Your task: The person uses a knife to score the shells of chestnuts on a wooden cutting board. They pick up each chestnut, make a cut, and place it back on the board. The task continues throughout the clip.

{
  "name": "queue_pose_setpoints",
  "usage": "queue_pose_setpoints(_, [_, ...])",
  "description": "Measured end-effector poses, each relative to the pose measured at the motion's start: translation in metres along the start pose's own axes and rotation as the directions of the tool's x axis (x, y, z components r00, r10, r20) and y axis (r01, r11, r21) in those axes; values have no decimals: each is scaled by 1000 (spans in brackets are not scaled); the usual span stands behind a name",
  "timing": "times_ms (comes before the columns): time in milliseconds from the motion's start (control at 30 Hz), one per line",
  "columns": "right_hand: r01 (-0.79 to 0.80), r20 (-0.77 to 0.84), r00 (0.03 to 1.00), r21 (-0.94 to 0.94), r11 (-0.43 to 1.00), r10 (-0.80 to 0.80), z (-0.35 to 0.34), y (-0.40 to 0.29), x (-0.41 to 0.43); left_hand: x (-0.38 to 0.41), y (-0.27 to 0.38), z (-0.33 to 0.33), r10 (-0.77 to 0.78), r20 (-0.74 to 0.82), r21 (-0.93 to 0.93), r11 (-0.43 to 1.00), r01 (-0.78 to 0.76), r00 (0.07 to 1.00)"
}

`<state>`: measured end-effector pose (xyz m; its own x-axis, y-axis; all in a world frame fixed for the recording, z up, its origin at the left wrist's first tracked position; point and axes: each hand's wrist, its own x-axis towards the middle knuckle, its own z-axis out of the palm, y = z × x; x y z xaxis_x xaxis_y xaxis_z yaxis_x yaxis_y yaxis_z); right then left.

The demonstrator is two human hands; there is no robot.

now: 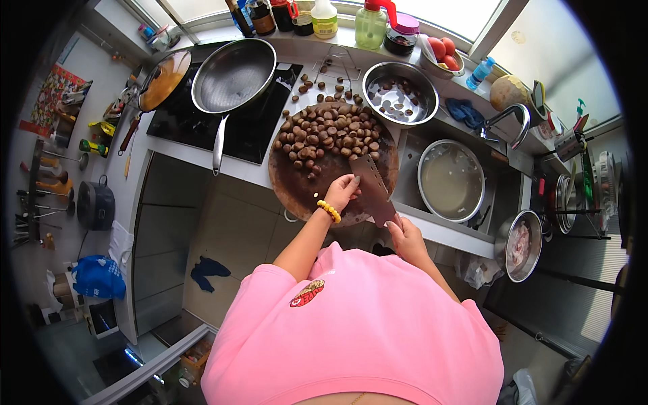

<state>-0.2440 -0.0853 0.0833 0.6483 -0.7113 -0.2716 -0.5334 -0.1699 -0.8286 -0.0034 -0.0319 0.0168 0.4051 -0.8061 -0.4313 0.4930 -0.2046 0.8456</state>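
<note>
My right hand [409,238] grips the handle of a cleaver [373,187], whose broad dark blade, with a row of slots along it, lies slanted over the right part of a round wooden chopping board [288,187]. Beside the blade is my left hand [344,191], fingers bent together at its left edge; whether they pinch something is hidden. A heap of brown chestnuts [329,131] covers the far half of the board, and several more lie on the counter behind it. One small pale piece [316,195] rests on the board left of my left hand.
A steel bowl [372,109] of water and chestnuts stands behind the board. In the sink at right sits a basin [425,197] of cloudy water, with a bowl of raw meat [519,245] nearer the edge. A frying pan [233,76] sits on the black cooktop [243,136] at left.
</note>
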Motion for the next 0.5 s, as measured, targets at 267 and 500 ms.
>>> queue_pose_setpoints(267, [-151, -132, 959, 507, 849, 250, -64, -17, -6, 57, 54, 11, 177, -19, 249, 954, -167, 984])
queue_pose_setpoints(500, [-102, -133, 976, 410, 907, 170, -74, -8, 7, 93, 148, 38, 690, -94, 764, 512, -392, 718])
